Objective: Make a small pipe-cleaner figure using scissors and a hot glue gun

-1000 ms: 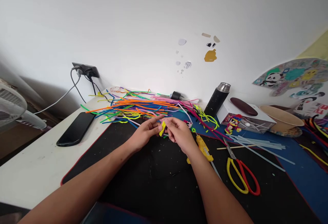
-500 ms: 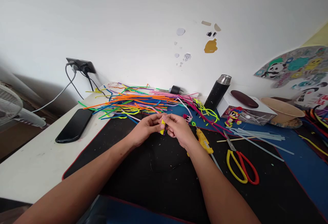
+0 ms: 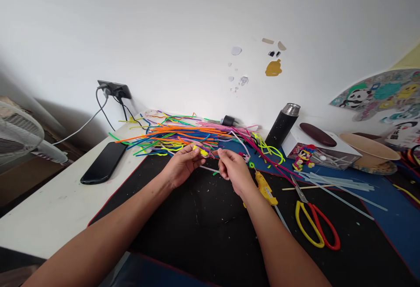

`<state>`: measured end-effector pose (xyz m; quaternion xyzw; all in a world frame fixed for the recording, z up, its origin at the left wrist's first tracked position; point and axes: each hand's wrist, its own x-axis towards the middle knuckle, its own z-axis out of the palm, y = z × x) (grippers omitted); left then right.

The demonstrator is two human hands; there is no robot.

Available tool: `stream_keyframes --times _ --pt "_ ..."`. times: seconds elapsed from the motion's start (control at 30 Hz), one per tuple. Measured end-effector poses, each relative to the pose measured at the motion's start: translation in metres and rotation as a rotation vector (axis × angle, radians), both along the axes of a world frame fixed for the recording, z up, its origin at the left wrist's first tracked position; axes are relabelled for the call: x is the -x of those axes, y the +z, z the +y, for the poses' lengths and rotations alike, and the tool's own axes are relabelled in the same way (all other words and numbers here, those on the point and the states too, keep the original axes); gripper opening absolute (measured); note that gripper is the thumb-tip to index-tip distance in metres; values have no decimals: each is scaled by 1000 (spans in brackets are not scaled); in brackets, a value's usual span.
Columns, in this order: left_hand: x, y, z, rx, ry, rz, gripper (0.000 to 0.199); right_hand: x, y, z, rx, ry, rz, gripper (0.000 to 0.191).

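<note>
My left hand is closed on a small yellow and purple pipe-cleaner piece above the black mat. Just to its right, the thumb and forefinger of my right hand are pinched together; what they hold, if anything, is too small to make out. A yellow glue gun lies beside my right wrist, partly covered by the forearm. Behind both hands spreads a pile of coloured pipe cleaners. A small green ring rests close to the glue gun's tip.
Scissors with yellow and red handles lie at the right, below several glue sticks. Behind them stand a small colourful figure, a white box and a black flask. A phone lies on the left.
My hands have moved apart; the yellow and purple piece stays in my left hand, and my right hand has drawn off to the right. The view has shifted slightly.
</note>
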<state>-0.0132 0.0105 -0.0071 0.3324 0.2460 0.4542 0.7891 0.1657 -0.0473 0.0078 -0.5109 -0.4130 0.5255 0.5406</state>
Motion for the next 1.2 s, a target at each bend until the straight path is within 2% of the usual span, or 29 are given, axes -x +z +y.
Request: stream_keyframes --times 0.13,0.33,0.53,0.63,0.77,1.0,1.2 --pt "1 -2 2 -11 45 -20 33 1 1 -1 11 -3 -3 48" --pt "1 -1 1 -24 46 24 30 -1 1 0 13 -12 12 48" --pt "-1 2 -4 -208 37 144 37 1 4 -2 10 19 20 49" --pt "-3 3 -6 -252 46 185 38 3 3 -3 10 52 15 48" --pt "-4 4 -6 -278 53 217 40 4 1 -2 12 106 -1 45" --pt "-6 2 -6 -219 58 178 42 5 -2 -2 31 112 -24 43" --pt "-3 2 -4 -330 94 293 38 6 -2 -2 13 101 -67 41"
